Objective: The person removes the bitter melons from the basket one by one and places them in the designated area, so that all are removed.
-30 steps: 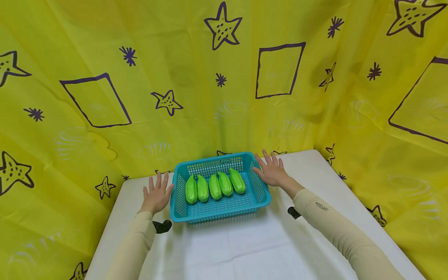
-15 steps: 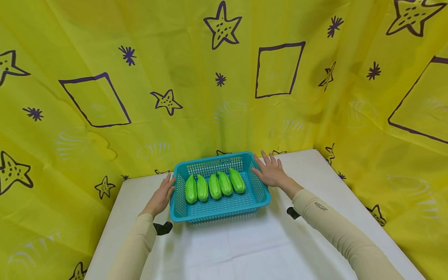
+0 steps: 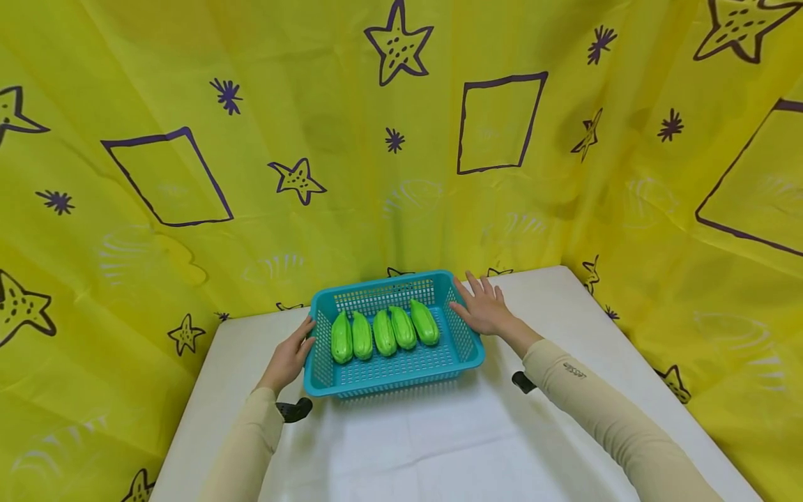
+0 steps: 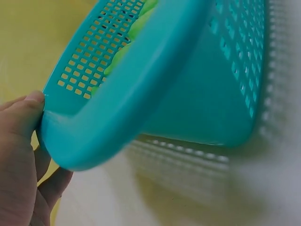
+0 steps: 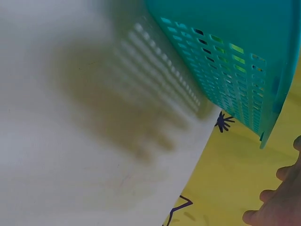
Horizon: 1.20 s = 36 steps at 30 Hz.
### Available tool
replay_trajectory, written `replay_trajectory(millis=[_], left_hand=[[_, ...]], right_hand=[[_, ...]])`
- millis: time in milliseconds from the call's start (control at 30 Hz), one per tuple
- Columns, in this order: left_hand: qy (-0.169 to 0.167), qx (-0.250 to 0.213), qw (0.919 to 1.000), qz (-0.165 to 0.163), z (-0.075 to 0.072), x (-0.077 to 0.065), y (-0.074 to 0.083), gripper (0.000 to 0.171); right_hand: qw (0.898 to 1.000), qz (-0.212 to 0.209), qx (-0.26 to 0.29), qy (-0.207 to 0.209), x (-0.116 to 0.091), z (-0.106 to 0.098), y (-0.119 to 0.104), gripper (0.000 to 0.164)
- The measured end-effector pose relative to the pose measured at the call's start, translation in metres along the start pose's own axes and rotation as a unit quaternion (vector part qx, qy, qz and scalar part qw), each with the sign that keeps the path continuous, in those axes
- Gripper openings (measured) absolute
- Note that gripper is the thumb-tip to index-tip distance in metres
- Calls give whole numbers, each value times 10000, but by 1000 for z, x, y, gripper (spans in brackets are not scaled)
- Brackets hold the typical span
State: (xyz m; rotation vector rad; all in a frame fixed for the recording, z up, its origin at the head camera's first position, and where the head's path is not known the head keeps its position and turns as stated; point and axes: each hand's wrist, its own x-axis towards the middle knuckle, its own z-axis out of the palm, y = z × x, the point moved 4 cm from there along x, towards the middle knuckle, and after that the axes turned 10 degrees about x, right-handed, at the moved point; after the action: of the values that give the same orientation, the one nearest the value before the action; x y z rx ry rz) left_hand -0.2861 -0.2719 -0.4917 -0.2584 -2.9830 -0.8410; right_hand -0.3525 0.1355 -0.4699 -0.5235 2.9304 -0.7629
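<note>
Turquoise plastic forms the basket point(image 3: 401, 377) on the white surface point(image 3: 401, 453), its long axis lying left to right between both hands. Five green vegetables point(image 3: 385, 333) lie in a row inside it. Nearer is the left hand point(image 3: 291, 360), gripping the basket's left rim between thumb and fingers. The right hand point(image 3: 484, 309), fingers spread, hovers by the basket's right end. Right of the basket, a beige sleeve point(image 3: 592, 399) carries lettering too small to read surely.

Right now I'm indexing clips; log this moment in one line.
left hand: grips teal basket; right hand: spread at right end; green vegetables: five, inside; white table: under basket
</note>
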Motion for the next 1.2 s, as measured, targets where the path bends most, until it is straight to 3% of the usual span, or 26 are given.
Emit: replay_trajectory(millis=[267,500,733,867,1100,1200], left_hand=[[-47,-635,9973,-354,3,-3,-8,49],[-58,-1859,9803,-666,11,-2,-18,53],[160,-2350,9685,-810,19,-4,-19,52],[240,-2556,9624,-892,22,-6,-18,51],[143,-2790,9564,-851,25,-4,-18,51],[62,-2931,9516,-920,20,-7,-11,51]], right_hand=[[9998,-55,147,84,0,0,-2,65],[9943,-293,907,481,3,-1,-9,60],[9748,-259,2098,715,9,-9,-20,56],[9607,-27,2671,748,15,-11,-25,56],[9440,477,3207,614,27,-9,-35,55],[9355,658,3447,407,35,-4,-37,55]])
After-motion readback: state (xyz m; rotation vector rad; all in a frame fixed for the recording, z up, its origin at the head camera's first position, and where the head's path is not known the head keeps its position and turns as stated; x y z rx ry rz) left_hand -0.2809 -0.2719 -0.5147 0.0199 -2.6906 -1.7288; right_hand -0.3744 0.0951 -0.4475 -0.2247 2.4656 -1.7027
